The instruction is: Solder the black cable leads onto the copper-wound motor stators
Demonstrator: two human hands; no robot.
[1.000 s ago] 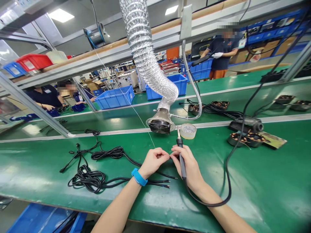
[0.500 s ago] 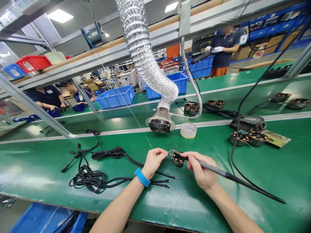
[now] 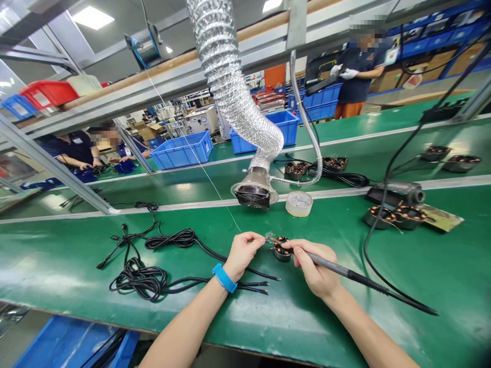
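Note:
My right hand (image 3: 318, 266) is closed around a soldering iron (image 3: 330, 263), its tip pointing left over a small motor stator (image 3: 283, 250) with copper windings. Thumb and forefinger of my left hand (image 3: 243, 253) pinch thin solder wire (image 3: 229, 210), which runs down from a reel (image 3: 146, 50) overhead. At my left fingertips the iron's tip meets short wire ends, and a wisp of smoke shows there. Whether those fingers also hold a cable's wire is too small to tell. Black cables (image 3: 143, 281) with stripped ends lie beneath and left of my left wrist.
A fume duct (image 3: 253, 179) with a fan hangs beyond my hands, beside a round tub (image 3: 299, 204). At right lie more stators (image 3: 409, 217) and an iron holder (image 3: 401, 194). The iron's cord (image 3: 370, 240) loops down on the right. Co-workers stand across the benches.
The iron and my right hand have shifted slightly left, bringing the tip to my left fingertips. Smoke now shows there. My left hand has barely moved.

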